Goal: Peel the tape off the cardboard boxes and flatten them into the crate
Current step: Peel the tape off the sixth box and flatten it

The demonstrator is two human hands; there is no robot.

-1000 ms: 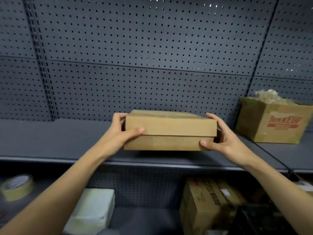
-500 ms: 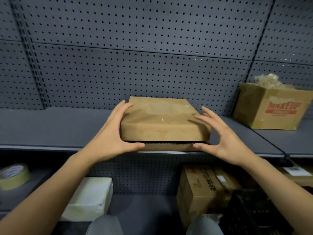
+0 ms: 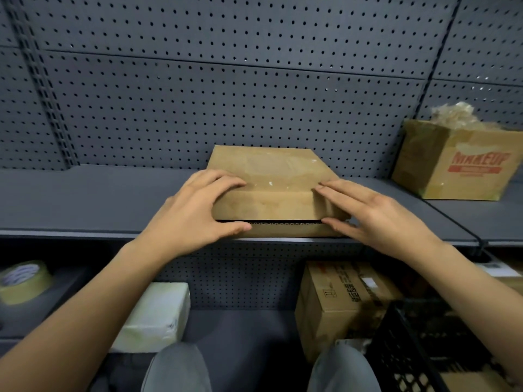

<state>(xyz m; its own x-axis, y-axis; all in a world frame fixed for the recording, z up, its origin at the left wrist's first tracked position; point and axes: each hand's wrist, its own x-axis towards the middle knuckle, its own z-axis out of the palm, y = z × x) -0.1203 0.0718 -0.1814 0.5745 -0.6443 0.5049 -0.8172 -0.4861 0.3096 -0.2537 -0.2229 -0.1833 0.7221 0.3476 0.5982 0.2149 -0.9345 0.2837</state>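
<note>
Your left hand (image 3: 192, 213) pinches the near-left corner of the flat box (image 3: 268, 199); your right hand (image 3: 373, 216) lies straight-fingered on its near-right corner. The flat box sits dead ahead at the shelf (image 3: 99, 199) edge, long axis crosswise, equally near both hands, tape (image 3: 268, 166) beyond your fingertips.

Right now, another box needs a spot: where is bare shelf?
The upper shelf is bare left of the flat box; a narrower strip lies between it and the MAKEUP box. Below, tape roll, white parcel, brown carton and black crate crowd in.
</note>
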